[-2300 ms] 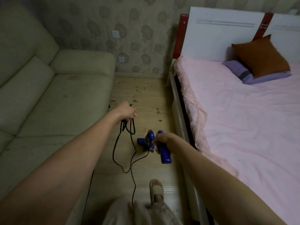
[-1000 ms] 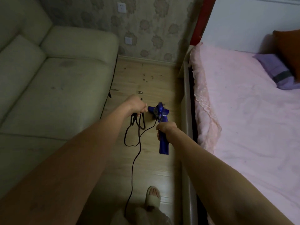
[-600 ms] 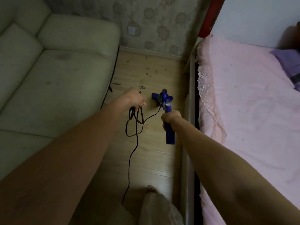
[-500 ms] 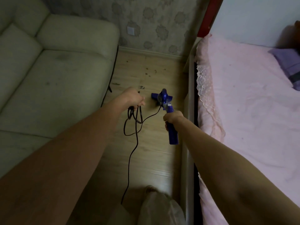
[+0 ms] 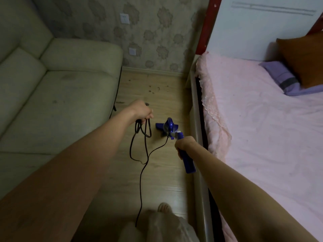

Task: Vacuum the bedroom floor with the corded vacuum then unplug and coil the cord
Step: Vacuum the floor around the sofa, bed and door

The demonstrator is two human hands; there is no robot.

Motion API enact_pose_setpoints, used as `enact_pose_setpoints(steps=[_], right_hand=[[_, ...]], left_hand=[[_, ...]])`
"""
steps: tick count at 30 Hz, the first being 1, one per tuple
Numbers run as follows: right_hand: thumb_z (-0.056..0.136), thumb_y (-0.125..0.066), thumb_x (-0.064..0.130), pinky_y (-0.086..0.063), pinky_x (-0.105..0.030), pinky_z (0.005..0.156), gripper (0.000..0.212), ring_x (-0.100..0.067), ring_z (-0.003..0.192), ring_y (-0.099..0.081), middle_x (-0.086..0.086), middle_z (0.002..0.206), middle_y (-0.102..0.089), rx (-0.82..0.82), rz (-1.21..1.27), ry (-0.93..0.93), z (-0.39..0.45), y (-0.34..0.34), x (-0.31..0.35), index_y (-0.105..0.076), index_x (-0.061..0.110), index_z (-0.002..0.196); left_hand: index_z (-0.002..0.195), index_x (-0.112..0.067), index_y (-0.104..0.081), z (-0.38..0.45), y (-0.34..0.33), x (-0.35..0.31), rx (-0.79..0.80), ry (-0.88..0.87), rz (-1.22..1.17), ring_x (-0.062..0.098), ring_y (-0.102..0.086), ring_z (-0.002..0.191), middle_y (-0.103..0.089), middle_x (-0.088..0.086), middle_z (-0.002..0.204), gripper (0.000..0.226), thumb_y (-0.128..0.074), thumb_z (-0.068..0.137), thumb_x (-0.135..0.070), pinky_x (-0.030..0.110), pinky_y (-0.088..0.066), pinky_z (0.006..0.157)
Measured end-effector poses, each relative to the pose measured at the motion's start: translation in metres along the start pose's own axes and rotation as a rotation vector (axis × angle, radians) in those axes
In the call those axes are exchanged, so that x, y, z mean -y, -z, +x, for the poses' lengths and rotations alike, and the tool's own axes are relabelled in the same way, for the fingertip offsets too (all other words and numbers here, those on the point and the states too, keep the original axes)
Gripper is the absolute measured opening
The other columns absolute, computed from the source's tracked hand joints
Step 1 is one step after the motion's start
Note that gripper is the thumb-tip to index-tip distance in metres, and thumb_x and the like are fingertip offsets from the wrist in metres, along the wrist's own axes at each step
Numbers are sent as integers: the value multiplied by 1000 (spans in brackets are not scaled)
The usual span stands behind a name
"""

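Head view: small blue plastic corded vacuum (image 5: 168, 127) sits on the wooden floor between sofa and bed, probably light and rigid; right hand (image 5: 185, 145) grips its handle. Thin black cord (image 5: 141, 151), limp and tangle-prone, hangs in loops clenched by left hand (image 5: 142, 111).

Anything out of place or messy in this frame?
Dark crumbs are scattered on the wooden floor near the wall, ahead of the blue vacuum. Slack black cord hangs looped from the left hand.
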State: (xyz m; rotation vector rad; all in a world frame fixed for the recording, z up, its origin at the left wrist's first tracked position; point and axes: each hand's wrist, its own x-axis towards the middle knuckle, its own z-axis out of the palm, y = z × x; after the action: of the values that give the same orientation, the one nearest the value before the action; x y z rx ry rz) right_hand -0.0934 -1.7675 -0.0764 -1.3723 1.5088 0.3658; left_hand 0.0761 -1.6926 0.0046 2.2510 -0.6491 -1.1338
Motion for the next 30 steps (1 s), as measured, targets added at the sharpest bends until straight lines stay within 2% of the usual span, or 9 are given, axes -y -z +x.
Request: enact_pose_setpoints(steps=[4, 6, 8, 12, 15, 19, 22, 24, 30], right_hand=[[92, -55, 2, -43, -25, 44, 19, -18, 57, -53, -11, 76, -54, -33, -6, 0, -41, -30, -33, -44, 3, 107], [91, -56, 3, -43, -25, 44, 19, -18, 58, -53, -11, 76, -55, -21, 13, -6, -59, -46, -46, -45, 3, 107], [91, -57, 3, -43, -25, 45, 18, -17, 60, -53, -10, 77, -55, -17, 41, -11, -79, -65, -60, -44, 5, 102], [90, -57, 5, -48, -25, 53, 15, -17, 62, -55, -9, 78, -56, -31, 42, -6, -108, -103, -89, -44, 7, 96], [91, -56, 7, -48, -25, 52, 14, -16, 63, -55, -9, 79, -56, -52, 44, 0, -122, -125, -108, -44, 7, 99], [92, -55, 8, -48, -25, 55, 13, -16, 64, -55, -8, 80, -56, -74, 53, 18, -129, -142, -117, -43, 8, 94], [91, -56, 8, -49, -26, 57, 15, -17, 65, -56, -9, 79, -57, -50, 117, 6, -127, -141, -110, -43, 7, 100], [90, -57, 6, -49, -27, 55, 20, -18, 64, -57, -10, 79, -57, -40, 171, -12, -121, -133, -104, -44, 7, 105], [87, -61, 3, -49, -28, 53, 18, -19, 62, -58, -11, 79, -59, -31, 275, 7, -94, -100, -79, -46, 6, 96]], left_hand=[[112, 3, -62, -40, 8, 21, 3, -49, 12, 8, -41, 49, -63, 5, 92, 25, -44, 100, -9, 20, -41, 51], [113, 5, -62, -58, 13, 31, 1, -61, 13, 8, -41, 48, -61, 5, 72, 27, -45, 100, -10, 20, -41, 50], [108, 4, -63, -79, 17, 43, -7, -81, 16, 7, -41, 49, -51, -1, 61, 24, -46, 100, -11, 19, -40, 49], [92, -3, -63, -114, 16, 60, 9, -129, 40, 6, -42, 50, -50, -2, 63, 20, -47, 99, -12, 17, -39, 46], [81, -8, -60, -132, 10, 68, 32, -162, 55, 6, -42, 48, -50, -2, 60, 23, -47, 99, -14, 17, -38, 44], [88, -6, -61, -148, 9, 73, 36, -182, 51, 6, -41, 48, -50, -3, 61, 20, -46, 100, -13, 15, -39, 42], [100, -4, -62, -150, 11, 76, 28, -176, 36, 6, -41, 49, -50, -2, 61, 19, -45, 100, -13, 15, -39, 43], [104, -3, -61, -147, 9, 78, 29, -155, 41, 6, -41, 49, -50, -2, 62, 20, -45, 100, -13, 15, -38, 43], [108, -1, -62, -119, 3, 63, 10, -116, 40, 5, -41, 50, -50, -3, 64, 22, -44, 100, -11, 15, -38, 45]])
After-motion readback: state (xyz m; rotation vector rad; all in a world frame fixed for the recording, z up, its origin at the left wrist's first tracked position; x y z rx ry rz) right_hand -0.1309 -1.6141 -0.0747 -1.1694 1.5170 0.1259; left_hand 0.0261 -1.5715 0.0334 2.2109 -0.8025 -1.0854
